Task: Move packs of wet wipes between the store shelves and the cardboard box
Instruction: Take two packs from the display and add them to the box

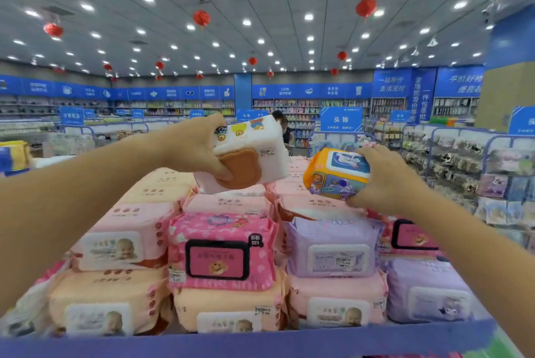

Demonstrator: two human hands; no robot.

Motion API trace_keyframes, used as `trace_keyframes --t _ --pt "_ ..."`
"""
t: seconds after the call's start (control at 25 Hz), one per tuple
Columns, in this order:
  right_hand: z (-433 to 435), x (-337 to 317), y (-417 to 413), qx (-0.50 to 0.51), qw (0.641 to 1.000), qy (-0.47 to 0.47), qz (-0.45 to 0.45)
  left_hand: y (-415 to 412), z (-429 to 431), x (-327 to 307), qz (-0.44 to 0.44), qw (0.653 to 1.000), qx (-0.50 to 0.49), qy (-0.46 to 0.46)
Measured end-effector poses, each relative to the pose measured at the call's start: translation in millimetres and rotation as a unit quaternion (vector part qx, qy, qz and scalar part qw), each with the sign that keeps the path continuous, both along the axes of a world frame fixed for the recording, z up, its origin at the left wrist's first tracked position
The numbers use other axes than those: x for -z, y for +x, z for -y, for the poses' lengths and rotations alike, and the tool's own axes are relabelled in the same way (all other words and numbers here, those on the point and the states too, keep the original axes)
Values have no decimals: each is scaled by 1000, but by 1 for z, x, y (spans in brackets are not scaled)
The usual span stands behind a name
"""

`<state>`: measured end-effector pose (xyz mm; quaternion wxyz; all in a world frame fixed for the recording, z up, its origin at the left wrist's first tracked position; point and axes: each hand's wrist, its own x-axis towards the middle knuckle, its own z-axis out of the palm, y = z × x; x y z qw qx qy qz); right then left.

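Left hand (191,149) clamped on a white pack (246,155), thumb pressed to its brown bear-shaped lid, held tilted above the stacked pink packs (228,201), probably mid-carry. Right hand (385,181) closed round an orange pack (335,173), low over the same display shelf (260,341), likely lifting or placing. No cardboard box visible.
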<state>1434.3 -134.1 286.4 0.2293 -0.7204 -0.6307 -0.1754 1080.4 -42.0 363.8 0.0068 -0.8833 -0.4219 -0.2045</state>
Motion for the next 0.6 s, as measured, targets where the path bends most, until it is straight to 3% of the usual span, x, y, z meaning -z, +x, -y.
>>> trace_keyframes --t 0.12,0.28,0.6 --pt "29 12 -60 -52 994 73 -65 -58 31 14 170 984 -10 -61" --pt "61 28 -173 -131 982 102 -88 -172 96 50 373 911 -29 -170" --pt "103 83 -500 -290 948 82 -101 -466 263 140 545 794 -141 -230"
